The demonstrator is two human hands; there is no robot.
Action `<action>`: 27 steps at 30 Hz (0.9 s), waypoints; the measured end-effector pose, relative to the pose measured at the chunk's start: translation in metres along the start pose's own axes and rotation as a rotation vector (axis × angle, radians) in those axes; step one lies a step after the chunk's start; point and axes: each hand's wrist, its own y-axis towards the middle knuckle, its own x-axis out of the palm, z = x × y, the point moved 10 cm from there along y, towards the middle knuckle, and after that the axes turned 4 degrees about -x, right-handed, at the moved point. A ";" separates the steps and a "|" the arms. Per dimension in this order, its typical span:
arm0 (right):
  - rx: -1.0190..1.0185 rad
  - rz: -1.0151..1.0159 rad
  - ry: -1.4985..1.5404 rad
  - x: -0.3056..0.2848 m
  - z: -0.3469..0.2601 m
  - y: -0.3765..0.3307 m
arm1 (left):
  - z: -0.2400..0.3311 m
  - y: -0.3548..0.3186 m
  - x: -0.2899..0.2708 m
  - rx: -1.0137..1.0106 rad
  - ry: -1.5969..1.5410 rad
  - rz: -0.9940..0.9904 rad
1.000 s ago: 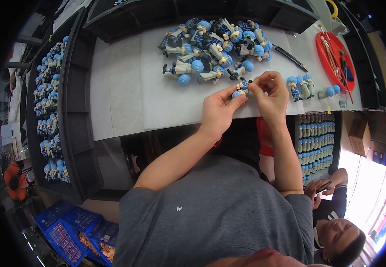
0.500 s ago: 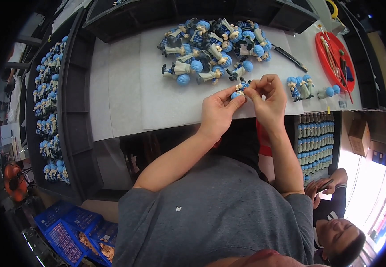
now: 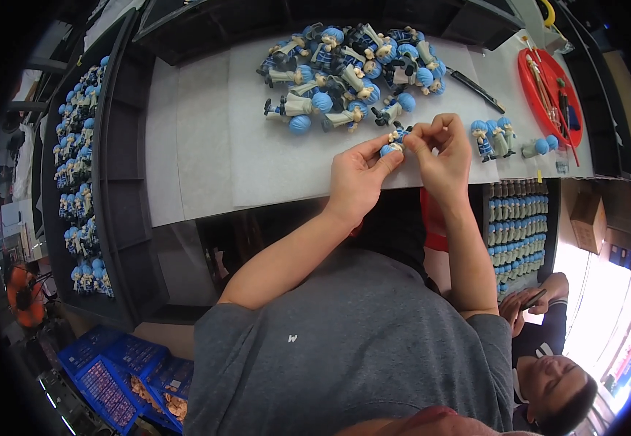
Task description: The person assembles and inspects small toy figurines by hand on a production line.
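Over the near part of the white-covered table, both my hands meet at one small blue-haired figurine (image 3: 396, 140). My left hand (image 3: 359, 174) pinches its head end between thumb and fingers, so the head is partly covered. My right hand (image 3: 442, 161) has thumb and forefinger closed at the figurine's other end, near its dark feet. A heap of similar figurines (image 3: 352, 69) with blue hair and pale or dark blue clothes lies just beyond my hands. To the right, several more figurines (image 3: 493, 138) lie together, and a couple (image 3: 540, 146) lie beside them.
A black pen-like tool (image 3: 476, 90) lies right of the heap. Beyond it, a red tray (image 3: 575, 131) holds brushes. Dark trays (image 3: 123, 156) with figurines stand at the left; rows of figurines (image 3: 519, 229) fill a tray below the table's right side. A person (image 3: 548, 363) with a phone is at lower right.
My hands stay at the same figurine with only a slight shift of the fingers. The whole view has moved a little; the heap and the other figurines lie as before.
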 end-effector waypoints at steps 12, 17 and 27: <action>-0.018 0.175 -0.112 -0.027 0.007 0.008 | -0.003 0.002 -0.001 -0.036 -0.005 -0.033; -0.142 0.271 -0.276 -0.032 -0.012 0.014 | -0.002 0.001 0.002 -0.066 -0.041 -0.060; -0.077 0.214 -0.128 -0.026 -0.005 0.016 | -0.003 0.001 -0.001 -0.069 -0.124 -0.075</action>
